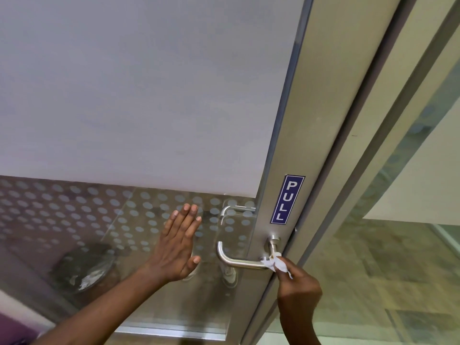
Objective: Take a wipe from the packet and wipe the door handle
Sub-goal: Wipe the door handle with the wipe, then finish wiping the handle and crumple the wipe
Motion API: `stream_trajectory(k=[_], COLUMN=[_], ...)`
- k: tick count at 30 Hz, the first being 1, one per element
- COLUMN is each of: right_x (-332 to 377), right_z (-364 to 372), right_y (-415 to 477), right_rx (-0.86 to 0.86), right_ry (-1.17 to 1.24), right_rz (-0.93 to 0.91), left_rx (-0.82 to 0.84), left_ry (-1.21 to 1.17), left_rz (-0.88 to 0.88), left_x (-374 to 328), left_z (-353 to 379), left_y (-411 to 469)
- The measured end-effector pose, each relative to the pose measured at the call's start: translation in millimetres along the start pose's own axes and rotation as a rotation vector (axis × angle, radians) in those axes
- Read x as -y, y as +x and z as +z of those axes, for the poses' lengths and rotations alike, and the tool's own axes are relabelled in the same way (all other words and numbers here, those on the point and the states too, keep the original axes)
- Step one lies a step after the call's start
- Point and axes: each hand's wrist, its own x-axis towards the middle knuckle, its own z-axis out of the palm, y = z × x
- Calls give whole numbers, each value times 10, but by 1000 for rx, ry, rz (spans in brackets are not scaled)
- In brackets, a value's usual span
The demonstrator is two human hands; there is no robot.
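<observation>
A brushed steel lever door handle (236, 261) sticks out from the metal door frame (293, 135) below a blue PULL sticker (287, 199). My right hand (297, 286) pinches a crumpled white wipe (273, 263) against the handle's right end, near its stem. My left hand (178, 246) lies flat with fingers spread on the glass door panel (124, 227), left of the handle. The wipe packet is not in view.
The glass carries a white frosted film above and a dotted pattern below. A second handle (232, 210) shows through the glass on the far side. A glass side panel (398, 245) stands to the right of the frame. A round bin (84, 267) is seen through the glass.
</observation>
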Motion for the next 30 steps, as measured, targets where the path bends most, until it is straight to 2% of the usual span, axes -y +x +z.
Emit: stream_trajectory(k=[3, 6, 10, 14, 17, 19, 22, 30], right_x=[-21, -66, -88, -69, 58, 180, 305, 712], right_z=[6, 130, 382, 593, 838, 1128, 1409, 2901], right_y=[-136, -337, -567, -631, -675, -806, -878, -1777], right_rx=[18, 136, 325, 398, 451, 500, 530, 839], right_ry=[41, 54, 232, 216, 294, 340, 394, 387], right_rz=[2, 41, 324, 393, 476, 509, 467, 527], left_rx=[-3, 25, 96, 140, 156, 152, 190, 128], left_ry=[-11, -33, -34, -51, -47, -65, -38, 186], left_rz=[-37, -63, -39, -52, -110, -191, -224, -336], left_x=[-27, -41, 1, 46, 125, 246, 362, 1315], left_z=[34, 30, -79, -290, -483, -627, -786, -1479], left_y=[-2, -27, -53, -127, -306, -525, -670, -1991])
